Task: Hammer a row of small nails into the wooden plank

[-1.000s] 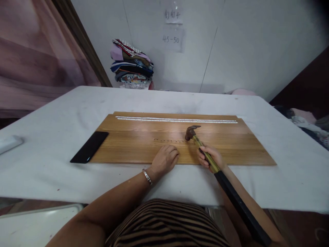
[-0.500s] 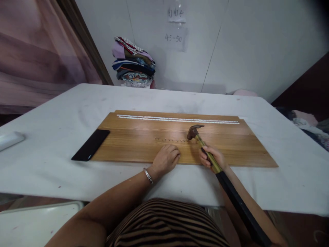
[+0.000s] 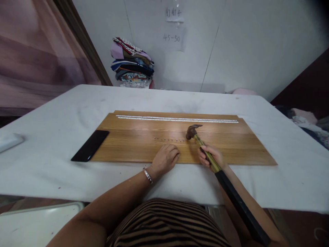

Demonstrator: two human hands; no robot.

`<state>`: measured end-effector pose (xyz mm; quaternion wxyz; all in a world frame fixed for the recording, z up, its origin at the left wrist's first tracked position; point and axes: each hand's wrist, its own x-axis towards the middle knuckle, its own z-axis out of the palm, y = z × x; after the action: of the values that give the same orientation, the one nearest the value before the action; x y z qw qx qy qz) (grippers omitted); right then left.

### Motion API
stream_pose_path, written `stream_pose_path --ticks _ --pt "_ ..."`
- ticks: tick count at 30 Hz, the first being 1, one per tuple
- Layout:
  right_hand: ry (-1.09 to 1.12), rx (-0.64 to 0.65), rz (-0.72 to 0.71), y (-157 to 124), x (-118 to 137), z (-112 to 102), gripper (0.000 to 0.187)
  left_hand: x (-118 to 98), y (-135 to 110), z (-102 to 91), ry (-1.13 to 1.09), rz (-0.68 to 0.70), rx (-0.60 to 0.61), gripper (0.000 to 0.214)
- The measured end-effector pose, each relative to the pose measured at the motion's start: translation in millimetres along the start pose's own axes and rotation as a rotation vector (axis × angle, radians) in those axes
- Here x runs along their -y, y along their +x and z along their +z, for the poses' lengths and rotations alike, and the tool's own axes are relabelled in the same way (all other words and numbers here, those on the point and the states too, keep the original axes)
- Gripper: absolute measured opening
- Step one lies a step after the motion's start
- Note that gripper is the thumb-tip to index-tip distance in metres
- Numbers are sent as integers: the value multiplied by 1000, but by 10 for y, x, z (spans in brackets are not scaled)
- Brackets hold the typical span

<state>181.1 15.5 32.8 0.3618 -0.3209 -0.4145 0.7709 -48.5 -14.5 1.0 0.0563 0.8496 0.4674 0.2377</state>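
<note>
My right hand [image 3: 210,157] grips a claw hammer [image 3: 209,158] partway along its yellow and black handle. The rusty hammer head [image 3: 191,132] is low over the wooden board [image 3: 133,151], at the right end of a short row of small nails [image 3: 172,139]. I cannot tell whether the head touches a nail or the board. My left hand [image 3: 166,157] rests on the board's near edge, just in front of the nails, its fingers curled under. Its palm side is hidden, so anything inside it does not show.
Two white measuring strips [image 3: 177,119] lie along the board's far side. A black phone-like slab [image 3: 91,145] overlaps its left end. The board lies on a white-covered table [image 3: 46,116]. Folded cloths [image 3: 133,63] are stacked by the wall, and a white object [image 3: 10,141] sits far left.
</note>
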Motion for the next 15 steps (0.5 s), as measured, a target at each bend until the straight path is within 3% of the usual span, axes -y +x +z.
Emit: stream_pose_path --ticks 15 --pt "-21 -17 5 -9 11 17 27 -8 0 -11 19 6 -12 18"
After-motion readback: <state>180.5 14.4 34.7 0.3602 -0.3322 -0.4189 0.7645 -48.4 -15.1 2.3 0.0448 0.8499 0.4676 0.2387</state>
